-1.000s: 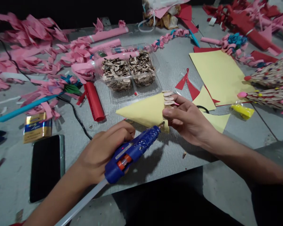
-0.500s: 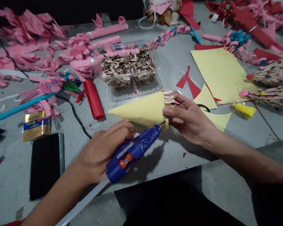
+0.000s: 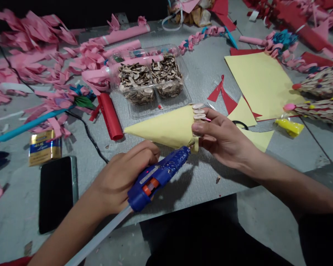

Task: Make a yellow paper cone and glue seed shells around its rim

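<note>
My left hand point(image 3: 127, 171) is wrapped round a blue glue gun point(image 3: 163, 173), with a long translucent glue stick point(image 3: 100, 236) coming out of its back end. The gun's nozzle touches or almost touches the rim of a yellow paper cone point(image 3: 163, 127), which lies on its side in the air, tip to the left. My right hand point(image 3: 222, 136) pinches the cone at its wide end, thumb outside. Several pale, flat seed-like shells point(image 3: 199, 111) are stuck in a row along that rim, above my thumb. Part of the rim is hidden behind my fingers.
Beyond the cone stands a clear plastic box point(image 3: 183, 87) of shells. A red paper roll point(image 3: 111, 116), black phone point(image 3: 58, 195) and gold-blue box point(image 3: 44, 147) lie left. Yellow sheets point(image 3: 263, 85) and shell-covered cones point(image 3: 318, 111) are right. Pink paper point(image 3: 33, 33) covers the back left.
The view has shifted slightly. Both hands keep their holds, and the glue gun's nozzle stays at the cone's rim with almost no movement.
</note>
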`<state>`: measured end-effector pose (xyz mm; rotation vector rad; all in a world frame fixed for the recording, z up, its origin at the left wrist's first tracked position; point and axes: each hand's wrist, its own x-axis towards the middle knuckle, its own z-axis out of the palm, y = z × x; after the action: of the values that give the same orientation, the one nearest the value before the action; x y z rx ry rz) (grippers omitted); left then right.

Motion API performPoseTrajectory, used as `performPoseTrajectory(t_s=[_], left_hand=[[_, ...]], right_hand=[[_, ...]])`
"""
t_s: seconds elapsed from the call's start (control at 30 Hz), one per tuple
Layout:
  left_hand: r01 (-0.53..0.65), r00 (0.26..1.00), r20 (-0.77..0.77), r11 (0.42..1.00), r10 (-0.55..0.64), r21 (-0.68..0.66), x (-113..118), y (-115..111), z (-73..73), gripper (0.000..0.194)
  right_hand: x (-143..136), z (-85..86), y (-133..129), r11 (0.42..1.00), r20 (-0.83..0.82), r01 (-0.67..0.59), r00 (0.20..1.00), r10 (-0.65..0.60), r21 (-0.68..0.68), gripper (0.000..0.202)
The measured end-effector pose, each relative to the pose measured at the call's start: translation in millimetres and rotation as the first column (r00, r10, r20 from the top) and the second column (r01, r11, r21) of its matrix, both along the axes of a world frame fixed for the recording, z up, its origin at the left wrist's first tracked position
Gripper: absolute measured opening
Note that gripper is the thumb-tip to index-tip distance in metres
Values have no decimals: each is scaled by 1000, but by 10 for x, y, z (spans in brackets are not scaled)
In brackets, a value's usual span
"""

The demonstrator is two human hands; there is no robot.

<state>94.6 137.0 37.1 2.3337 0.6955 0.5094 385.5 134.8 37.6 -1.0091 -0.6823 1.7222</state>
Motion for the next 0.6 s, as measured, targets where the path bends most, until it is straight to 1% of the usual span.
performPoseTrajectory(t_s=[0.1,0.33,0.6], left_hand=[[6,1000,2,1000,-6,8,-3,2,-1,16],[17,998,-58,999,-14,44,6,5,40,15],[25,998,-54,998,-22,51,-4,7,31,17]], right_hand=[[0,-2,7,1000,1,-2,1000,2,-5,41],[5,-8,17,1000,-10,5,1000,-5,-9,41],[-2,12,14,1000,-39,-1,999,0,-27,40]])
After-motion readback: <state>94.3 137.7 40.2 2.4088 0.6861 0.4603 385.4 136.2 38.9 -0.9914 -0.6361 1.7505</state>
